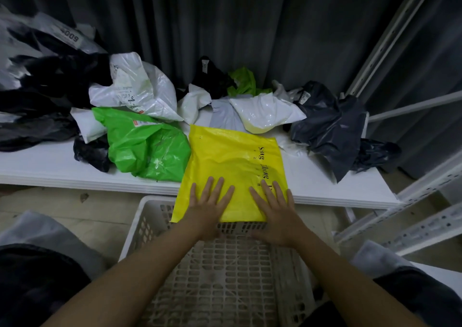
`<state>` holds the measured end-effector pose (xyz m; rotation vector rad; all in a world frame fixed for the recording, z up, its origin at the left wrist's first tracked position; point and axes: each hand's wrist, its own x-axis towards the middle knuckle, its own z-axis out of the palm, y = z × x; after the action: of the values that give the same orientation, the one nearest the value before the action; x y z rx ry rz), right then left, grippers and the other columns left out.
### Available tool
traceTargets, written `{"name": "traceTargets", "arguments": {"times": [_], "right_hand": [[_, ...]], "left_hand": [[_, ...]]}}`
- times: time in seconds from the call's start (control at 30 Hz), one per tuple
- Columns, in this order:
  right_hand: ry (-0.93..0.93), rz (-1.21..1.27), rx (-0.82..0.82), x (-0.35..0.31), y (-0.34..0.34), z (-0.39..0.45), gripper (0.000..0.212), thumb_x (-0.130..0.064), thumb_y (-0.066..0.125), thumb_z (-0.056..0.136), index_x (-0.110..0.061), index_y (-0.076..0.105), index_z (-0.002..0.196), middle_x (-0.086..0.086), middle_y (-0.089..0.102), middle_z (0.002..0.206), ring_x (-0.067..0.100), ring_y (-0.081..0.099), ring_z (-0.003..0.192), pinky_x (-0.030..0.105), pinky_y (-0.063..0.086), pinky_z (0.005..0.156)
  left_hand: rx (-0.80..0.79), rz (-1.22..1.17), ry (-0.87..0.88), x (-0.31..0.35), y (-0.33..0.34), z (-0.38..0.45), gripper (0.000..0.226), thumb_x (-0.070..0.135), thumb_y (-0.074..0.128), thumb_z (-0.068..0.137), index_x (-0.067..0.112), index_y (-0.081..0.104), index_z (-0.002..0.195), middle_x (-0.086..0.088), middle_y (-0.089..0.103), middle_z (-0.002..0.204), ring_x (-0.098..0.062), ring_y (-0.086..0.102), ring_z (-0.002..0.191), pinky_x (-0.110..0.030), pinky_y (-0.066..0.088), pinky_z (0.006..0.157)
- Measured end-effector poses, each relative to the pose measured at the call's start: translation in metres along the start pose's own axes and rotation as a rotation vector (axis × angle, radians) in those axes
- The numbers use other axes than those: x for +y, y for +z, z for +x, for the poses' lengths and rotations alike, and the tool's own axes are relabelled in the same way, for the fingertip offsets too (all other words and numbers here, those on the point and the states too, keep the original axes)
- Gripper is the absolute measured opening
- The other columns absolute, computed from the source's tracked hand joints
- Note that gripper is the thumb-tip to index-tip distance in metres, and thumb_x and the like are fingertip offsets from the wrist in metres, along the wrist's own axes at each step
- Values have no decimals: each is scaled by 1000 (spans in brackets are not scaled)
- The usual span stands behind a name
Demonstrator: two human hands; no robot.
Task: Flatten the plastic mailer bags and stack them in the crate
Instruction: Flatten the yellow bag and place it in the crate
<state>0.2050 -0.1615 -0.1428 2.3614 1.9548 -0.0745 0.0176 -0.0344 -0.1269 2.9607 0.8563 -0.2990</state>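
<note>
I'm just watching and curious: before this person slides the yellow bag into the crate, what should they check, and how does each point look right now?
1. Yellow mailer bag flattened: ok, it lies mostly smooth, with slight ripples.
2. Both hands on it: ok, left hand and right hand press flat with straight fingers.
3. Bag supported: not ok, its near edge overhangs the white table.
4. Crate below the bag: ok, it sits under the overhanging edge.
5. Crate floor free: ok, only bare lattice shows.
6. Green bag clear of the yellow one: cannot tell, their edges meet.
</note>
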Motion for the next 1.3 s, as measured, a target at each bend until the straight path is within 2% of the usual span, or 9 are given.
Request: {"name": "traceTargets", "arguments": {"times": [0.1,0.27,0.37,0.5,0.7,0.93,1.07,1.2,1.3], "right_hand": [[25,-141,-23,-2,7,13,109,-52,78,55,-15,30,146,19,40,148,43,44,130,64,41,93],[-143,-171,253,14,13,10,71,-14,30,72,-4,32,142,22,42,145,37,38,134,59,37,101],[-237,-180,307,26,13,8,69,-23,34,75,-8,33,143,18,38,148,32,29,137,54,24,106],[-257,62,436,50,4,-5,50,-37,67,75,-15,49,115,11,50,122,30,47,110,45,43,90],[-304,16,481,61,2,-21,21,-13,62,76,-18,44,85,8,55,78,26,46,74,36,39,56],[-163,153,466,71,-3,-29,14,-27,50,86,-22,37,81,7,52,76,22,44,75,34,31,56],[-56,267,235,62,1,-27,33,-56,53,72,-23,49,73,1,52,80,26,53,80,33,36,60],[63,377,378,29,-16,-6,65,-80,37,80,-19,61,83,-3,53,93,19,46,91,35,40,76],[163,363,324,8,-17,25,82,-79,14,85,-24,61,124,10,47,139,37,39,129,54,32,105]], "left_hand": [[139,86,-37,11,5,10,88,27,53,92,23,-15,147,-12,-10,159,-32,-11,145,-69,13,108],[28,111,39,-7,-4,8,88,6,38,95,24,-35,140,-9,-29,155,-33,-22,143,-65,3,109],[-9,79,70,-13,-5,8,94,5,44,93,24,-35,141,-7,-30,154,-31,-24,143,-62,3,111],[-68,-86,37,-25,-6,10,96,2,48,90,24,-27,146,-1,-32,153,-26,-27,142,-57,1,114],[-34,-110,-6,-34,4,10,84,-4,41,90,12,-17,149,-8,-23,157,-24,-16,146,-43,6,119],[-40,-3,25,-37,-5,11,81,-10,34,90,14,-13,151,-13,-17,158,-27,-12,147,-41,7,119],[-134,22,-6,-28,0,8,76,13,39,96,15,-15,150,-13,-21,157,-30,-17,145,-48,4,117],[-292,-303,-93,-21,-7,14,124,99,17,53,30,-23,147,0,-37,149,-24,-29,141,-52,-9,114],[-127,-420,-167,-4,-15,35,91,84,17,76,40,-17,148,2,-33,153,-26,-29,141,-56,-12,114]]}}
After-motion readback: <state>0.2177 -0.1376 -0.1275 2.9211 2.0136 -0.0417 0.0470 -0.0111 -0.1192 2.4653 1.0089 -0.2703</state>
